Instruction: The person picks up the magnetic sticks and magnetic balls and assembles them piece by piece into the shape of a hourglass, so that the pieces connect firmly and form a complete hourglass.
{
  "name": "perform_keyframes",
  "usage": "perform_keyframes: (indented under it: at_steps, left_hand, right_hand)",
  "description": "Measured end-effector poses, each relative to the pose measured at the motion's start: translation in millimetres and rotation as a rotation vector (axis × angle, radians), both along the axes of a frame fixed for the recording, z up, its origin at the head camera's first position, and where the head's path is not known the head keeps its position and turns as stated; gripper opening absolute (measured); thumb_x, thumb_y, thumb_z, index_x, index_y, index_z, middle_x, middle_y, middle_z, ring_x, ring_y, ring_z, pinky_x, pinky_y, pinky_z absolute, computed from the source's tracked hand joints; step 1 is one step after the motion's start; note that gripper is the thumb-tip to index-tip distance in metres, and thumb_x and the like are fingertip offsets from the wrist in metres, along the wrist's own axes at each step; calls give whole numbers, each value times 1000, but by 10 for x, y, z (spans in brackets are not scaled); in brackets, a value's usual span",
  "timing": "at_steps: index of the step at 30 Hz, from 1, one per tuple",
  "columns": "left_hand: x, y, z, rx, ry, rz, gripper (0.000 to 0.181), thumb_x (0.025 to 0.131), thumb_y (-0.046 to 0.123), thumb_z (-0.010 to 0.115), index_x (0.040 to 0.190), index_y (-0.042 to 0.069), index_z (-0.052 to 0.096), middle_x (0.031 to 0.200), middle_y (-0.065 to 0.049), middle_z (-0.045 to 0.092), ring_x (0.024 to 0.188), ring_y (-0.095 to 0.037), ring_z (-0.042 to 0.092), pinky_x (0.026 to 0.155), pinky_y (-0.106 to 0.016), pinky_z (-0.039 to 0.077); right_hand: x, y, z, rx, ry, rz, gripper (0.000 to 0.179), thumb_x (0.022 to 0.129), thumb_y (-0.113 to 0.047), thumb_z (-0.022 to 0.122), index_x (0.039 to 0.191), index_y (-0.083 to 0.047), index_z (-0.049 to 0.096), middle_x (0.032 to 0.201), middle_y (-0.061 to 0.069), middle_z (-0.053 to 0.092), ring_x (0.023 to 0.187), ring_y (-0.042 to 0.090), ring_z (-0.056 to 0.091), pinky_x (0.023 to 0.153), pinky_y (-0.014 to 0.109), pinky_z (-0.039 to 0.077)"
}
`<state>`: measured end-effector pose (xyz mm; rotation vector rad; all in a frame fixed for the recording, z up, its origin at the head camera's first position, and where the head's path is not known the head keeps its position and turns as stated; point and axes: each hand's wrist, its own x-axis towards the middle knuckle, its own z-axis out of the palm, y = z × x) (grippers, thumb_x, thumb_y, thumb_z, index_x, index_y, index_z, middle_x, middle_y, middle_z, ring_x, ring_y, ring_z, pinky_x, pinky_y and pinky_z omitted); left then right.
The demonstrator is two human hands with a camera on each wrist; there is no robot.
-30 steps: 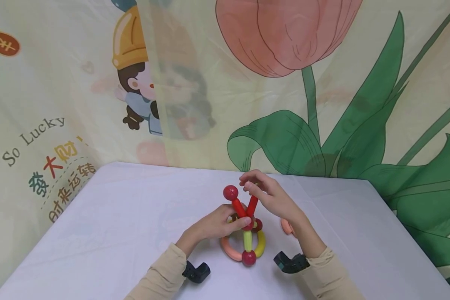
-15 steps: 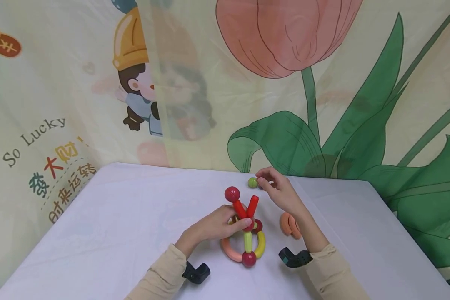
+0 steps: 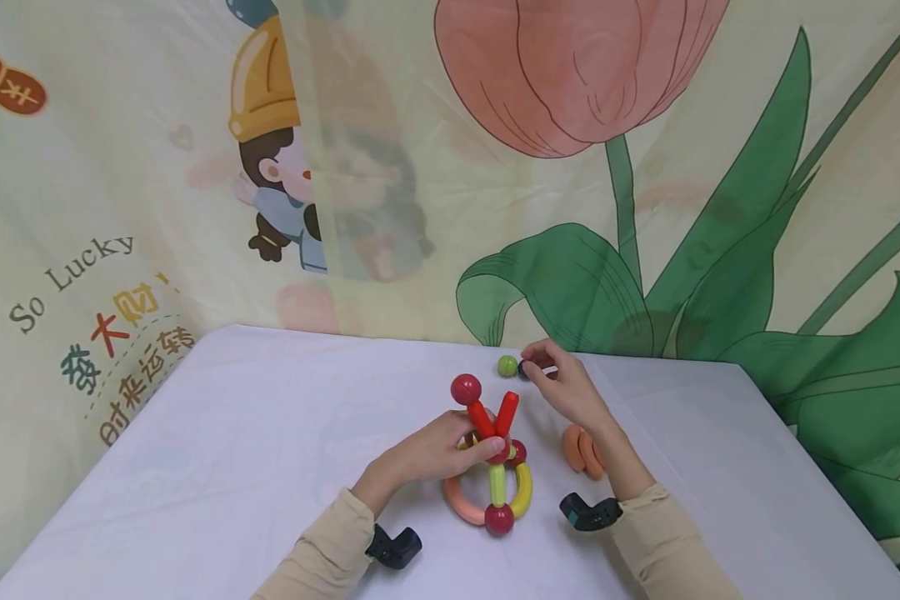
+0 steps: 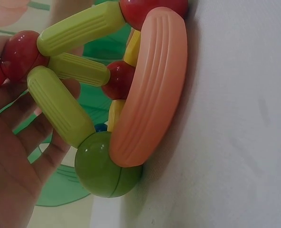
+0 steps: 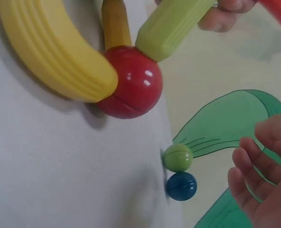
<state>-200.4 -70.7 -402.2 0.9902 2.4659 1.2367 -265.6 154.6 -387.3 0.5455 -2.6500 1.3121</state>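
Note:
A magnetic stick-and-ball model stands on the white table, with red balls, yellow-green rods and a ring of curved yellow and salmon pieces. My left hand grips it at the upper joint, fingers and thumb around a red ball. From that joint two red rods lean apart; one is topped by a red ball, the other has a bare end. At the table's back, my right hand has its fingers loosely bent beside a blue ball, which sits against a light green ball.
Curved salmon pieces lie to the right of the model, partly behind the right forearm. A printed cloth hangs behind the table's back edge. Each wrist carries a black camera.
My right hand has moved from above the bare red rod to the back right, by the small balls, uncovering the green and blue ones. The left hand and model have stayed put.

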Motion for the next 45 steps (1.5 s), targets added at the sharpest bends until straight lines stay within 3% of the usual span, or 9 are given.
perform_keyframes:
  at_steps: [10, 20, 25, 30, 33, 45]
  left_hand:
    - [0, 12, 0, -6, -11, 9, 23, 94, 40, 52, 100, 21, 65, 84, 12, 64, 77, -9, 57, 68, -21, 46]
    - [2, 20, -22, -1, -15, 13, 23, 93, 40, 53, 100, 21, 65, 86, 11, 65, 77, -7, 57, 68, -22, 47]
    - [-7, 14, -27, 5, -10, 9, 23, 93, 40, 53, 100, 21, 64, 85, 10, 65, 75, -6, 56, 67, -21, 46]
    - [-11, 10, -30, 15, -19, 2, 23, 93, 40, 53, 100, 20, 63, 82, 0, 65, 70, -9, 55, 63, -21, 45]
    - [-9, 8, -28, 15, -21, 8, 23, 93, 40, 53, 99, 20, 63, 82, 1, 65, 71, -10, 55, 63, -21, 45]
    - [-12, -2, -33, 12, -27, 5, 24, 93, 40, 53, 100, 20, 64, 82, 4, 65, 73, -9, 56, 64, -21, 46]
  right_hand:
    - [-113, 45, -146, 101, 7, -70, 22, 92, -15, 57, 112, -7, 55, 103, 8, 61, 95, 21, 56, 80, 35, 49]
    - [-201, 66, -193, 203, -25, -141, 28, 91, -16, 58, 117, -5, 54, 111, 14, 57, 104, 28, 53, 88, 43, 49]
    - [-219, 58, -197, 244, -60, -150, 35, 91, -15, 58, 123, -6, 52, 119, 16, 55, 111, 32, 52, 90, 45, 49]
    - [-247, 47, -228, 273, -101, -131, 46, 91, -14, 57, 134, -6, 46, 131, 19, 50, 118, 37, 51, 94, 50, 47]
    - [-273, 40, -263, 303, -107, -116, 49, 91, -15, 57, 137, -7, 44, 132, 19, 49, 116, 37, 52, 95, 51, 46]
    - [-308, 14, -341, 336, -165, -146, 39, 88, -18, 65, 124, -10, 52, 121, 18, 56, 108, 33, 55, 92, 48, 49]
